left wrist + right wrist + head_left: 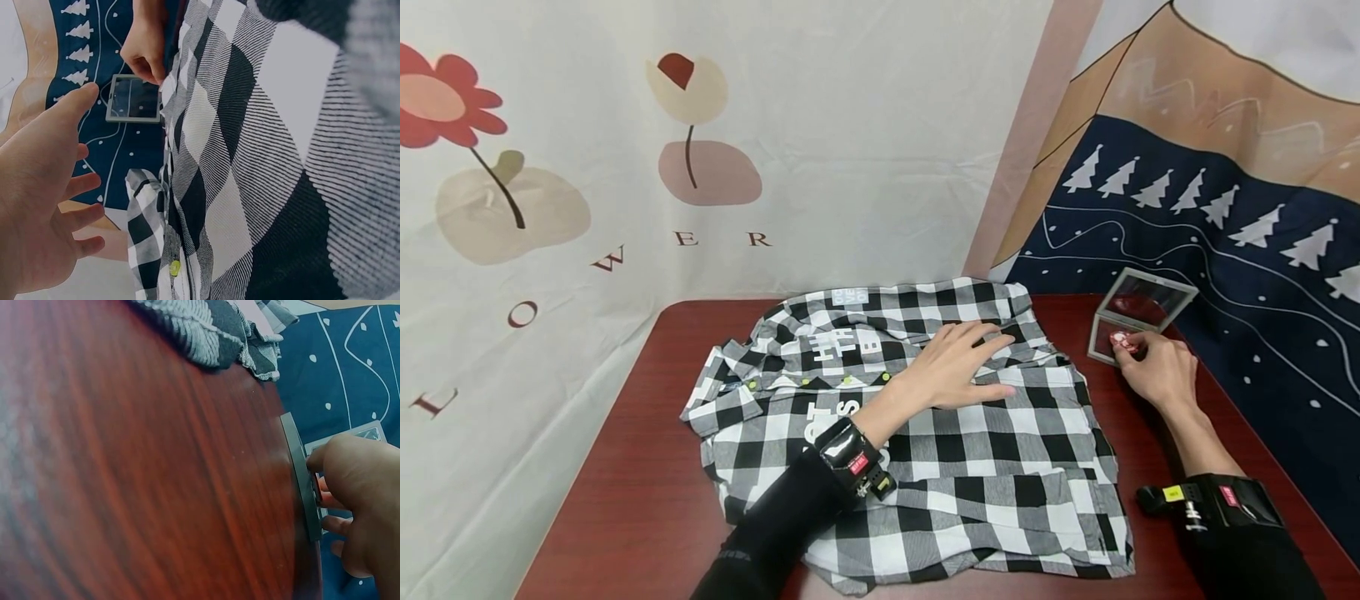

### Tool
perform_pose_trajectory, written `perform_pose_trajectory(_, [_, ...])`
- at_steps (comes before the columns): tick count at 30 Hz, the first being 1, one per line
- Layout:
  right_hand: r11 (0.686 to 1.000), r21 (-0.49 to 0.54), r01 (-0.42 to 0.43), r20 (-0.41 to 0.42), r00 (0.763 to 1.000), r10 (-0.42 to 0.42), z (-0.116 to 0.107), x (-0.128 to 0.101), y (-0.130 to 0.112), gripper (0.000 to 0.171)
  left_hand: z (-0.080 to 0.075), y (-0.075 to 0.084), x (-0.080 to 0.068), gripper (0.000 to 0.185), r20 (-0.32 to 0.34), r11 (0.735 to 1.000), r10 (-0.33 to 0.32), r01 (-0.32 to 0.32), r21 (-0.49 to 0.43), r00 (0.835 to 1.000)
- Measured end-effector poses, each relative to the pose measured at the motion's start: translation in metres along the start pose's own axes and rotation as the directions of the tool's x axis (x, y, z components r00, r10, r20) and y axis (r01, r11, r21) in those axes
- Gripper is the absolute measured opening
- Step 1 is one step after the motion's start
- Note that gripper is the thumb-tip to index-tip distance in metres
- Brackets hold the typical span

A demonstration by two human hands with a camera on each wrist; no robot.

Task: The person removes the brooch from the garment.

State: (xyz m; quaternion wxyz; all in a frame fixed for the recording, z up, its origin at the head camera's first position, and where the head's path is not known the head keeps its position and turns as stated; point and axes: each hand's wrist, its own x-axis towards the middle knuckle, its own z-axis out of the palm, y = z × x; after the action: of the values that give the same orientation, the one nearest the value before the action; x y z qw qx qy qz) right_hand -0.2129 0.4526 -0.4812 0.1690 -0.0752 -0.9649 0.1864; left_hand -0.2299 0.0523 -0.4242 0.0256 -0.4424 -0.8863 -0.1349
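Observation:
A black-and-white checked shirt (1000, 454) with white lettering and several yellow-green buttons (847, 380) lies spread on the table. My left hand (958, 367) is over the shirt's middle, fingers straight and spread, holding nothing; the left wrist view shows this hand (44, 194) with its thumb apart. At the right, my right hand (1157, 367) reaches into a small, shallow box (1093, 343) whose see-through lid (1157, 280) stands tilted up. Thumb and fingers pinch a small red-and-white piece (1122, 340) inside it; its kind is hard to tell. In the right wrist view, the box wall (300, 478) partly hides these fingertips.
The dark red wooden table (625, 467) shows to the left of the shirt and between shirt and box. Behind it hangs a pale cloth (865, 167) with flower prints. A navy cloth (1247, 333) with white tree prints borders the right edge.

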Motion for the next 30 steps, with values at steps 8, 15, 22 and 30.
perform_pose_trajectory(8, [1.000,-0.011,0.008,0.011,1.000,-0.008,-0.001,0.001,-0.001,0.037,0.001,-0.002,0.000,0.080,-0.001,1.000,0.010,-0.010,-0.007,1.000])
perform_pose_trajectory(15, [0.999,0.007,0.033,-0.014,0.999,-0.033,-0.002,0.000,-0.005,0.035,0.001,-0.003,-0.002,0.081,-0.007,1.000,-0.022,0.022,0.009,1.000])
perform_pose_trajectory(22, [0.987,0.081,0.135,-0.081,0.988,-0.129,0.001,-0.002,-0.025,0.036,0.000,-0.011,-0.009,0.080,-0.020,0.998,-0.067,0.067,0.022,0.998])
perform_pose_trajectory(30, [0.955,0.133,0.264,-0.050,0.964,-0.260,0.009,-0.004,-0.065,0.051,-0.006,-0.027,-0.021,0.081,-0.027,0.991,-0.132,0.132,-0.001,0.991])
